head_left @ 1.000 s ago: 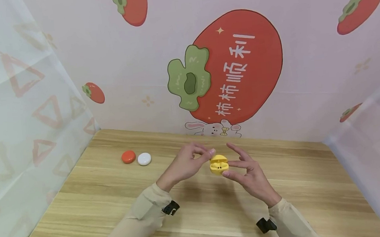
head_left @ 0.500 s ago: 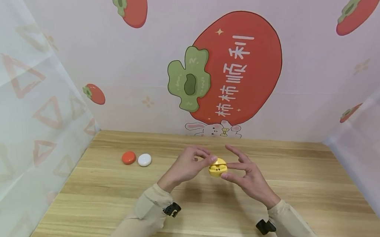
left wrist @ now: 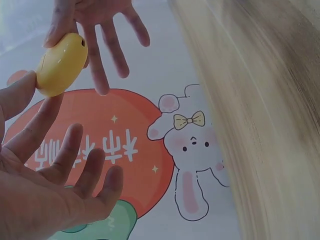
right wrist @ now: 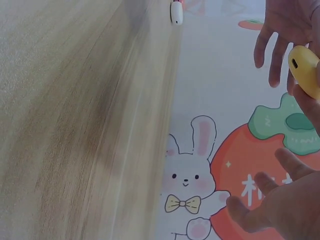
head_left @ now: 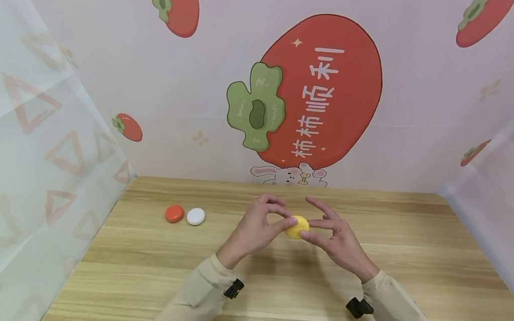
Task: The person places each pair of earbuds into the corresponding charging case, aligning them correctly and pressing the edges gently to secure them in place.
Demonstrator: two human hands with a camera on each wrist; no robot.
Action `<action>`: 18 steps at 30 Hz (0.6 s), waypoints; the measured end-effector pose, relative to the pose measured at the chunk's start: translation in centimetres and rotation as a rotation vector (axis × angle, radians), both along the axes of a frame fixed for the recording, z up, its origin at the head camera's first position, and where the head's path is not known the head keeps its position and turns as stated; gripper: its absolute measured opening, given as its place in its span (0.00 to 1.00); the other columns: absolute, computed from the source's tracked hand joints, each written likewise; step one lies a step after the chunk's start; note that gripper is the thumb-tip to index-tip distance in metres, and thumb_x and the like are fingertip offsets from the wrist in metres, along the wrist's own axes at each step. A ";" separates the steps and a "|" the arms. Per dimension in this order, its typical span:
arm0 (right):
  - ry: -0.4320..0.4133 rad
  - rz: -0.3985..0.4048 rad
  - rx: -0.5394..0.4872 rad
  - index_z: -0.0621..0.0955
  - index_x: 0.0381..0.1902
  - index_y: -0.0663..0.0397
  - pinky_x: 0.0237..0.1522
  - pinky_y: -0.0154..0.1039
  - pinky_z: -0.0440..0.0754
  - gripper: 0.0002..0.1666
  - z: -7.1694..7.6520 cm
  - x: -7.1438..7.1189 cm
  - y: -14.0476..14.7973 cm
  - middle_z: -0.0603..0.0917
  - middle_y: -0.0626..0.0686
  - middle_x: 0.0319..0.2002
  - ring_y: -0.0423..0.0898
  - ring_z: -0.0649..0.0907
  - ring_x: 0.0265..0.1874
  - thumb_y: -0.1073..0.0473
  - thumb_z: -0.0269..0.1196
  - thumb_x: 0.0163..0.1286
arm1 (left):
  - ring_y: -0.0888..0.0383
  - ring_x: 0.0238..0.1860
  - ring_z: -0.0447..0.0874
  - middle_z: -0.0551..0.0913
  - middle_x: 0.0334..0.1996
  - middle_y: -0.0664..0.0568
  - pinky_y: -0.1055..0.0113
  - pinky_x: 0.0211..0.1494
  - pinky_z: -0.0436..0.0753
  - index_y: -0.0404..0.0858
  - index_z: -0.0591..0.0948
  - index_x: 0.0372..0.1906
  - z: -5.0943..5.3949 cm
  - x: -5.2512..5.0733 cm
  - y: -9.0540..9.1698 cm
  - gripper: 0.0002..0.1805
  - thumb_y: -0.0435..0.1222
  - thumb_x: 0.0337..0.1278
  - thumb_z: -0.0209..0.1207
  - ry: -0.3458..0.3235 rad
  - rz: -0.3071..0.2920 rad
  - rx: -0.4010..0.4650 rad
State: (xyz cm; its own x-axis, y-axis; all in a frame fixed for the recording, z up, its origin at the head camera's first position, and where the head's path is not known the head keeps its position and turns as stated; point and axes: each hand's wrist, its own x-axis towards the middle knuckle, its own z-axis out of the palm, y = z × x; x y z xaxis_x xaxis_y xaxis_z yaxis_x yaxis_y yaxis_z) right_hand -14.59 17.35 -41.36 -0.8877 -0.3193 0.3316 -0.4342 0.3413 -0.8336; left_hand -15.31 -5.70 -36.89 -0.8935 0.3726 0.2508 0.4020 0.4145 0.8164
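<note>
A yellow earbud case (head_left: 297, 229), rounded and glossy, is held above the table between both hands, its lid closed. The left hand (head_left: 254, 227) pinches its left side with thumb and index finger; the other fingers stand apart from it. On the other side, the right hand (head_left: 341, 242) holds the case between thumb and a finger, with the remaining fingers spread. A small dark port shows on the yellow case (left wrist: 62, 67) in the left wrist view. Whatever lies inside the case is hidden.
On the wooden table (head_left: 157, 269), an orange-red round case (head_left: 174, 213) and a white round case (head_left: 195, 216) lie side by side at the back left. A printed cloth backdrop (head_left: 170, 152) rises behind the table, with cloth walls at both sides.
The yellow case's lid has come down from open to closed under the left thumb, hiding the inside. The right hand has kept its hold nearly still. The red and white cases have not moved.
</note>
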 end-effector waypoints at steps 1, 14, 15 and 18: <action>-0.002 -0.001 -0.003 0.90 0.47 0.51 0.68 0.73 0.53 0.13 0.0 0.0 0.0 0.69 0.49 0.73 0.55 0.61 0.75 0.61 0.73 0.64 | 0.46 0.63 0.72 0.79 0.57 0.46 0.42 0.66 0.69 0.42 0.90 0.38 0.0 0.1 0.0 0.09 0.43 0.63 0.69 0.015 0.002 -0.010; -0.043 -0.025 -0.039 0.90 0.46 0.53 0.66 0.72 0.59 0.11 0.3 -0.3 0.2 0.70 0.52 0.72 0.55 0.61 0.75 0.61 0.72 0.66 | 0.46 0.60 0.71 0.76 0.56 0.45 0.44 0.60 0.72 0.43 0.83 0.56 -0.8 0.5 0.2 0.34 0.46 0.39 0.81 0.569 0.032 -0.268; -0.044 -0.024 -0.041 0.90 0.46 0.53 0.66 0.72 0.59 0.11 0.3 -0.3 0.2 0.71 0.51 0.72 0.55 0.61 0.75 0.61 0.72 0.66 | 0.45 0.60 0.70 0.76 0.56 0.46 0.44 0.60 0.72 0.43 0.82 0.56 -0.9 0.5 0.3 0.36 0.47 0.38 0.82 0.610 0.044 -0.299; -0.047 -0.020 -0.043 0.90 0.46 0.53 0.66 0.72 0.60 0.11 0.4 -0.3 0.2 0.71 0.50 0.71 0.54 0.61 0.75 0.61 0.71 0.66 | 0.46 0.62 0.69 0.75 0.57 0.46 0.46 0.61 0.71 0.44 0.82 0.56 -1.2 0.6 0.6 0.36 0.49 0.36 0.82 0.681 0.084 -0.357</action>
State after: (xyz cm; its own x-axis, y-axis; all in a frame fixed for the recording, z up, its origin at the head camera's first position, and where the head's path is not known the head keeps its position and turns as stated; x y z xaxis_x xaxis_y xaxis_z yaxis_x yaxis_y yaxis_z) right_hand -14.85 17.51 -40.96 -0.9088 -0.2878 0.3022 -0.3875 0.3128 -0.8672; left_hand -14.75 -5.05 -38.13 -0.6141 0.4720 0.6325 0.7230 0.6578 0.2111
